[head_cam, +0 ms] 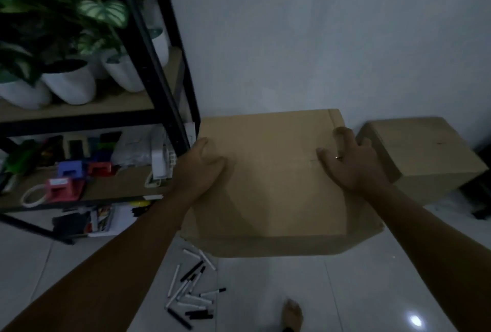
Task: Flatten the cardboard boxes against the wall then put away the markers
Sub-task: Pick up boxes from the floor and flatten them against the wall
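Observation:
A large brown cardboard box (273, 177) stands closed on the white tiled floor against the wall. My left hand (198, 169) grips its upper left corner, fingers curled over the edge. My right hand (348, 161) lies on the top near the right edge, fingers spread, some reaching over the far right side. A smaller cardboard box (430, 156) sits to the right, also by the wall. Several black and white markers (192, 289) lie scattered on the floor in front of the large box.
A black metal shelf unit (162, 87) stands at the left, close to the large box, holding potted plants (69, 84) above and tape dispensers and clutter below. A bare foot (292, 314) shows at the bottom. A dark object sits at the far right edge.

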